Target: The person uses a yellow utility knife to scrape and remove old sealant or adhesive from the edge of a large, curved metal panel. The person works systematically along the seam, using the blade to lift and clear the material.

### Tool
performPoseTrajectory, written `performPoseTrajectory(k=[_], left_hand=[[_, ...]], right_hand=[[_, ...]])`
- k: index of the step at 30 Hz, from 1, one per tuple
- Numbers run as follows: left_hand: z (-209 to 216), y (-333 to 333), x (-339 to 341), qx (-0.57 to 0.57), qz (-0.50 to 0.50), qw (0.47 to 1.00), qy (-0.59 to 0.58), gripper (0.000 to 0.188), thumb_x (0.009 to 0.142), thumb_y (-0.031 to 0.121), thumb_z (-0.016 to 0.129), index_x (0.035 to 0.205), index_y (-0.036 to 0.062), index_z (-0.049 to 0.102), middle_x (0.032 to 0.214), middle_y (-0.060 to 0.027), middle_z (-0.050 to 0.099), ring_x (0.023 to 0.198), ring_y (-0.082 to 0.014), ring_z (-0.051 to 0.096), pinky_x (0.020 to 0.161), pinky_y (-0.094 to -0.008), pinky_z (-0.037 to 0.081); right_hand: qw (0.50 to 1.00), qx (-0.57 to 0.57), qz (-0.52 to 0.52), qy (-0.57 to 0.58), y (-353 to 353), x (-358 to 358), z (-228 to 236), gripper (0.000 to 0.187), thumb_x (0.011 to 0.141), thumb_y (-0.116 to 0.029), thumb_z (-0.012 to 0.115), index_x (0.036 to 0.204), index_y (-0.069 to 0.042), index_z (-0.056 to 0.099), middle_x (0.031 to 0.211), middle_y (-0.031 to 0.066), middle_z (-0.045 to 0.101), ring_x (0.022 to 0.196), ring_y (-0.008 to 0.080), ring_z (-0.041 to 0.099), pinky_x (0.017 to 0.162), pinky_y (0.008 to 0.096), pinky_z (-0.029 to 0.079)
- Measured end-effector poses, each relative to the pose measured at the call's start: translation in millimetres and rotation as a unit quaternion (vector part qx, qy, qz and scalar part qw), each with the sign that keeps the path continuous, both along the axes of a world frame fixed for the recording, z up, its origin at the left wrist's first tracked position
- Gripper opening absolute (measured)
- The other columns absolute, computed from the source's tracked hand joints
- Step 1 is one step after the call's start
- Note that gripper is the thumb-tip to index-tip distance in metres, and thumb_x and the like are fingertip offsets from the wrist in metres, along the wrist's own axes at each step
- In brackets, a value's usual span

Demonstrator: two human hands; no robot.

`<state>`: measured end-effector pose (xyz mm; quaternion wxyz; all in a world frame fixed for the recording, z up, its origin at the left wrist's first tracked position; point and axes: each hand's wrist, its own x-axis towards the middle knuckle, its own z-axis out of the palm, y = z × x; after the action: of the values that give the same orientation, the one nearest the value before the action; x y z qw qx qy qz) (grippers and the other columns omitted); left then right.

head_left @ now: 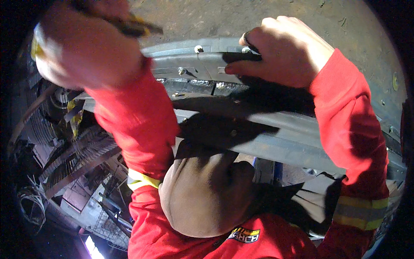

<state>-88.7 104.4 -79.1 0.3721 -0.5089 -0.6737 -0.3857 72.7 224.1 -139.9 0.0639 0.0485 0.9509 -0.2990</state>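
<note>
My left hand [88, 49] is at the upper left, smeared by motion. Its fingers are wrapped round a hand tool [138, 28] with dark and yellow parts; the blur hides its exact kind. My right hand [286, 52] lies over a long dark strip [168, 64] that runs along a curved metal edge. Its thumb and forefinger are apart, either side of a bolt head [246, 50], and a dark band circles one finger. Another bolt [199, 49] stands farther left on the edge, and a bolt with a nut [181, 71] sticks out of the strip.
Worn brown-grey metal [194, 21] stretches beyond the strip. Nearer me run dark metal ledges [276, 144], partly in shadow. At the lower left are ribbed metal parts [82, 151], a wire basket [101, 211] and a coil of cable [32, 209]. A brown cloth-like covering [207, 198] blocks the lower middle.
</note>
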Motion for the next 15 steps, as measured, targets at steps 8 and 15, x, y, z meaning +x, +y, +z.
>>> performPoseTrajectory(k=[8,15], left_hand=[[94,-13,2,-0.012,-0.275,0.846,-0.456,0.032,0.089,0.036,0.046,0.078,0.0067,0.048,0.058,-0.0034,0.038,0.05,-0.0141,0.036,0.044,-0.0282,0.03],[11,-31,41,0.014,-0.284,0.678,-0.678,0.022,0.093,0.021,0.041,0.08,0.0047,0.044,0.056,-0.0047,0.039,0.045,-0.0134,0.036,0.043,-0.0276,0.032]], right_hand=[[0.998,0.022,0.002,0.058,-2,9,-4,0.061,0.081,-0.061,0.062,0.079,-0.001,0.069,0.073,0.0208,0.065,0.074,0.0369,0.066,0.072,0.042,0.054],[0.998,0.033,-0.003,0.045,-1,11,-15,0.064,0.083,-0.065,0.058,0.085,-0.001,0.067,0.076,0.0205,0.065,0.077,0.0373,0.066,0.074,0.0436,0.053]])
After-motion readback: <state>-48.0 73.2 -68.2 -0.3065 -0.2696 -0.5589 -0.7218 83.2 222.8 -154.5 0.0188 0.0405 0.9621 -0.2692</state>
